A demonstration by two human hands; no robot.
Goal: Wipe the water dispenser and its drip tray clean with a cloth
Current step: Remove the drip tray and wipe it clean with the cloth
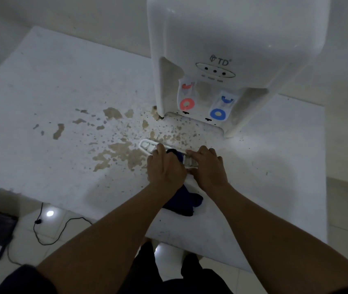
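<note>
Nearest the camera, both forearms reach forward over the front edge of the bench point(62, 85), meeting above the drip tray point(147, 146), which has been taken out of the machine and laid flat on the bench where both hands can get at it. A dark blue cloth point(182, 201) trails back from under the hands towards the bench edge, its loose tail out of the way while a bunched part is worked on the tray. Left hand point(165, 167) is the wiping grip, closed around the cloth and pressing it onto the tray's grille. Right hand point(208, 166) bears down on the tray's near right end, its grip apparently clamped there to stop the light plastic from sliding. Beyond the tray, brownish stains point(120, 153) spread leftward across the bench. Farthest back stands the water dispenser point(232, 39), upright, its red and blue taps above the empty tray recess, seemingly not yet wiped.
</note>
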